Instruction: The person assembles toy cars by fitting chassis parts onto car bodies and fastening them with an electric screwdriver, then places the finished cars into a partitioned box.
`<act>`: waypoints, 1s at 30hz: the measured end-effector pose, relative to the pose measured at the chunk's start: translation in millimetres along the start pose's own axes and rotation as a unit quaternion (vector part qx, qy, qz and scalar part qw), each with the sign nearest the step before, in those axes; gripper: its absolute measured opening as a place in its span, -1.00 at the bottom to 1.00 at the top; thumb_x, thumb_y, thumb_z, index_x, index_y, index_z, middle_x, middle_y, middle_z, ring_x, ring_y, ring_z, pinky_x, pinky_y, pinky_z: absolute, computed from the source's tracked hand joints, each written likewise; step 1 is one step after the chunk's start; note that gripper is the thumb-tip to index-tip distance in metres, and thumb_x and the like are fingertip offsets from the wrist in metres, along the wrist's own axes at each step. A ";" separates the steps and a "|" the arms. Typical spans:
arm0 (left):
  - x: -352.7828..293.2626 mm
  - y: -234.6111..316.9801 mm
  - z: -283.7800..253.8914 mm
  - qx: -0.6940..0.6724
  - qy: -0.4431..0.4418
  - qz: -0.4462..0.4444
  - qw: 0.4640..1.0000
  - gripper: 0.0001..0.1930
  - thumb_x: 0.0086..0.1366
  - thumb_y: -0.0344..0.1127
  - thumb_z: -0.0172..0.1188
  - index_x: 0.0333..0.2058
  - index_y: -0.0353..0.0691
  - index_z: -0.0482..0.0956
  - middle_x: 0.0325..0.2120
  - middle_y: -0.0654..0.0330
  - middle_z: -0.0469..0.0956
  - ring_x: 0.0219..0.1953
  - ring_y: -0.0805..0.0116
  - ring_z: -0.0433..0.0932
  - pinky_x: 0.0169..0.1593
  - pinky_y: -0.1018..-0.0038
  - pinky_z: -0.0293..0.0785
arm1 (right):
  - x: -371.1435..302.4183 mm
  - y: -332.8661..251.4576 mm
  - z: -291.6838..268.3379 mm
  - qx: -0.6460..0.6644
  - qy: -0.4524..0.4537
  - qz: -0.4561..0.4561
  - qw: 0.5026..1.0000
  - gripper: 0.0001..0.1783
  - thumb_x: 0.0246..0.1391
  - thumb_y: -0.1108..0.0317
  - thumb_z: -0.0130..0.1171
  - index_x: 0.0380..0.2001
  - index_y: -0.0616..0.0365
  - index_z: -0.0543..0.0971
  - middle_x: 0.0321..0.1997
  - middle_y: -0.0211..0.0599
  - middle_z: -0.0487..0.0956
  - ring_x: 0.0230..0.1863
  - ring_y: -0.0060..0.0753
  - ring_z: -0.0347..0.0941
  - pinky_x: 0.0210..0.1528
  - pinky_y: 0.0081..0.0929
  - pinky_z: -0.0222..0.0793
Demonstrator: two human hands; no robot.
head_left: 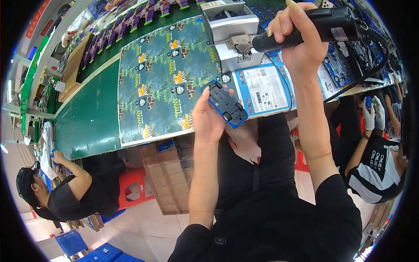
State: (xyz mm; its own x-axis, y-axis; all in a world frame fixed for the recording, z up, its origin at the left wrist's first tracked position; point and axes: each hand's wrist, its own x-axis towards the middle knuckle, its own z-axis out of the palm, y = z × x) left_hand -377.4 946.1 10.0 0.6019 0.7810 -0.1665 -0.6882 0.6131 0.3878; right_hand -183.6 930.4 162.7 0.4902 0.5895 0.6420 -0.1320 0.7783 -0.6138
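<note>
In my left hand (207, 117) is a blue toy car (228, 106), turned over so its black underside faces up. My fingers and thumb grip it along its edges, just above the table's front edge. My right hand (303, 48) is wrapped round a black electric screwdriver (325, 25), held nearly level with its nose pointing left. That nose meets the metal front piece of a silver box-shaped machine (233, 30), which looks like a screw feeder. The bit's very tip is too small to make out.
Animal-print sheets (163, 83) cover part of the green table (94, 129). Purple-and-green toy parts (115, 30) line the far side. More blue car parts (336, 70) lie at right, near the screwdriver's black cable (364, 76). People sit on both sides; a cardboard divider box (163, 179) stands below.
</note>
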 end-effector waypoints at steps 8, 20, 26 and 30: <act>2.0 -10.1 -0.8 0.178 0.001 0.068 0.982 -0.45 0.16 -0.63 0.21 0.15 -0.32 0.35 0.07 -0.04 0.50 0.07 0.01 0.56 -0.03 0.11 0.66 | 13.3 20.6 -1.7 -0.047 0.008 -0.015 0.999 -0.82 0.10 0.50 0.28 -0.43 0.17 0.44 -0.66 -0.36 0.43 -0.73 -0.50 0.34 -0.57 -0.54 0.34; 7.1 -4.2 -2.6 0.105 0.024 0.041 0.993 -0.25 0.10 -0.60 0.16 0.31 -0.13 0.21 -0.04 -0.06 0.54 -0.05 0.12 0.60 -0.07 0.11 0.64 | 8.4 35.4 9.1 -0.159 -0.036 0.017 0.986 -0.74 0.07 0.38 0.39 -0.60 0.19 0.55 -0.73 -0.50 0.48 -0.76 -0.69 0.35 -0.70 -0.68 0.22; 7.0 -4.7 -1.1 -0.012 0.041 0.044 0.998 -0.40 0.18 -0.50 0.16 0.22 -0.11 0.31 -0.18 0.09 0.54 -0.17 0.20 0.59 0.08 -0.03 0.50 | 18.4 36.2 18.8 -0.200 -0.064 0.095 0.973 -0.73 0.10 0.35 0.37 -0.61 0.19 0.56 -0.75 -0.48 0.46 -0.77 -0.68 0.34 -0.71 -0.65 0.22; 9.0 -1.2 2.0 -0.065 0.052 0.034 0.996 -0.66 0.33 -0.24 0.11 0.03 -0.21 0.45 -0.17 0.06 0.56 -0.13 0.13 0.59 0.10 -0.08 0.44 | 1.0 26.5 6.3 -0.128 -0.062 0.144 0.979 -0.75 0.14 0.32 0.32 -0.56 0.19 0.58 -0.74 -0.35 0.49 -0.78 -0.53 0.37 -0.67 -0.56 0.28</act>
State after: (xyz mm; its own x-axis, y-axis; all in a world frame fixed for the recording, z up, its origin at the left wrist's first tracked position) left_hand -370.4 952.1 9.8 0.5123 0.8247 -0.2397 -0.7765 0.5640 0.2810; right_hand -192.0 953.0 150.0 0.3533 0.8106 0.4671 -0.0212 0.5061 -0.8622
